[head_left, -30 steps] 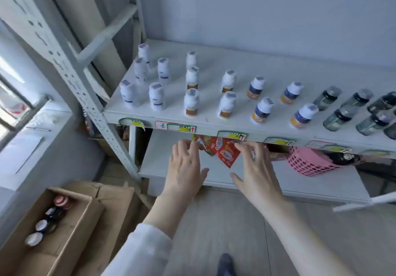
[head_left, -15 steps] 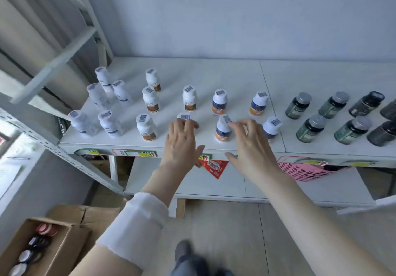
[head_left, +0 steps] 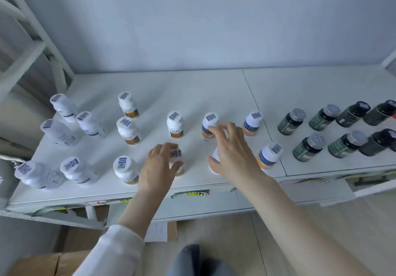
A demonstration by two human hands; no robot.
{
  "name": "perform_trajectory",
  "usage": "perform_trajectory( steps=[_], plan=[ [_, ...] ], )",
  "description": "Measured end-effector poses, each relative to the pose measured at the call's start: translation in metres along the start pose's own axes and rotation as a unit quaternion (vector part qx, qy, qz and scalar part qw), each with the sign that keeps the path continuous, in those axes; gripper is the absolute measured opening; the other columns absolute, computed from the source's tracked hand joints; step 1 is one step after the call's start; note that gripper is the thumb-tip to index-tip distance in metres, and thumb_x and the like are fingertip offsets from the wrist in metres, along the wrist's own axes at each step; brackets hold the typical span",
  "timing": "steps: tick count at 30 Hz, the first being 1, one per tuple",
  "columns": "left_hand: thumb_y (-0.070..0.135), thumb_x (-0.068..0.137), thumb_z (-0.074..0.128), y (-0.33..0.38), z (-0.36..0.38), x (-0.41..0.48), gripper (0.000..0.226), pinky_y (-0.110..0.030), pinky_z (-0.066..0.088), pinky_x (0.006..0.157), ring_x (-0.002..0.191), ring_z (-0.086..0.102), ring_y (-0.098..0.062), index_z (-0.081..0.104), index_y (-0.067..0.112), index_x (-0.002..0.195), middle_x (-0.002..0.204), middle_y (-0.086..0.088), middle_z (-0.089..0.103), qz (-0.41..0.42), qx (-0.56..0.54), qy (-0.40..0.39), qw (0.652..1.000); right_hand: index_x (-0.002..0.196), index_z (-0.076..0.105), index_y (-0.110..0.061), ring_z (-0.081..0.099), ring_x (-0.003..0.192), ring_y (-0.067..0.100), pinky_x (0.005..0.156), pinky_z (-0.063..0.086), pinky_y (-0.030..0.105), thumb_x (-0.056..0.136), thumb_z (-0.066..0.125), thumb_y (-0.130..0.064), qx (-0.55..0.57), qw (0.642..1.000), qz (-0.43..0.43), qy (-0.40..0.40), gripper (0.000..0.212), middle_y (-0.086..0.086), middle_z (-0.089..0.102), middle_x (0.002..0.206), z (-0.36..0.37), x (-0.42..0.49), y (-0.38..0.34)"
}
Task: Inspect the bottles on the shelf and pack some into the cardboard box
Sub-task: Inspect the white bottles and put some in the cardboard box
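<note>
No legible text
Barcode stickers (head_left: 122,161) are seen on the white bottle caps (head_left: 71,165), and printed tags (head_left: 194,194) on the shelf edge (head_left: 64,199); nothing can be read.

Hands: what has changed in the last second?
Both rose from below the shelf front onto it. The left hand now grips a brown-label bottle; the right hand covers an orange-label bottle, grip unclear. The other bottles stayed put.

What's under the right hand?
A white bottle with an orange base band, standing on the shelf. Only one edge shows; the right hand covers its cap and label.
</note>
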State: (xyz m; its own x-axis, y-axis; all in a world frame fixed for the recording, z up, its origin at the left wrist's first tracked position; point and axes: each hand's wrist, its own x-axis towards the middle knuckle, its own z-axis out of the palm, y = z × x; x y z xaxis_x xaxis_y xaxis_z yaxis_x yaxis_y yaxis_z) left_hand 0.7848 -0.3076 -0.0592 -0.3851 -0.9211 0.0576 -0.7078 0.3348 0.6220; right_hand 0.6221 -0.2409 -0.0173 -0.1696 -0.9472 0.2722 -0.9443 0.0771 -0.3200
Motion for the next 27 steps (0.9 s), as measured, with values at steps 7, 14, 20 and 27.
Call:
perform_trajectory(
  steps=[7,14,20,27],
  plan=[
    [0.022,0.087,0.063,0.021,-0.035,0.003,0.019,-0.019,0.051,0.083,0.093,0.065,-0.006,0.059,0.028,0.104,0.098,0.01,0.069,-0.071,-0.447,-0.013,0.892,0.123,0.047,-0.019,0.046,0.105,0.001,0.084,0.044,0.017,0.082,0.066,-0.03,0.324,0.936,0.137,-0.025,0.047,-0.005,0.045,0.116,-0.001,-0.004,0.0],
    [0.028,0.088,0.057,0.019,-0.039,-0.011,0.027,-0.027,0.054,0.084,0.102,0.063,-0.009,0.055,0.026,0.114,0.102,0.011,0.07,-0.07,-0.574,-0.059,0.814,0.111,0.053,-0.023,0.066,0.082,0.016,0.065,0.049,0.015,0.081,0.067,-0.005,0.546,0.818,0.15,-0.098,0.037,0.009,0.058,0.11,-0.005,-0.011,-0.011],
    [0.013,0.085,0.057,0.011,-0.042,-0.017,0.025,-0.026,0.052,0.081,0.099,0.061,-0.011,0.059,0.026,0.107,0.104,0.009,0.068,-0.042,-0.579,-0.064,0.812,0.117,0.046,-0.034,0.064,0.093,0.011,0.08,0.053,0.027,0.075,0.069,-0.008,0.59,0.793,0.137,-0.072,0.055,0.007,0.051,0.12,0.005,-0.021,-0.018],
    [0.02,0.084,0.052,0.003,-0.043,-0.018,0.029,-0.026,0.054,0.078,0.102,0.064,-0.014,0.057,0.019,0.113,0.106,0.006,0.069,-0.077,-0.578,-0.077,0.809,0.113,0.051,-0.033,0.053,0.113,0.014,0.084,0.049,0.023,0.072,0.068,-0.018,0.563,0.822,0.064,-0.05,0.048,0.012,0.049,0.124,0.005,-0.021,-0.021]
  ],
)
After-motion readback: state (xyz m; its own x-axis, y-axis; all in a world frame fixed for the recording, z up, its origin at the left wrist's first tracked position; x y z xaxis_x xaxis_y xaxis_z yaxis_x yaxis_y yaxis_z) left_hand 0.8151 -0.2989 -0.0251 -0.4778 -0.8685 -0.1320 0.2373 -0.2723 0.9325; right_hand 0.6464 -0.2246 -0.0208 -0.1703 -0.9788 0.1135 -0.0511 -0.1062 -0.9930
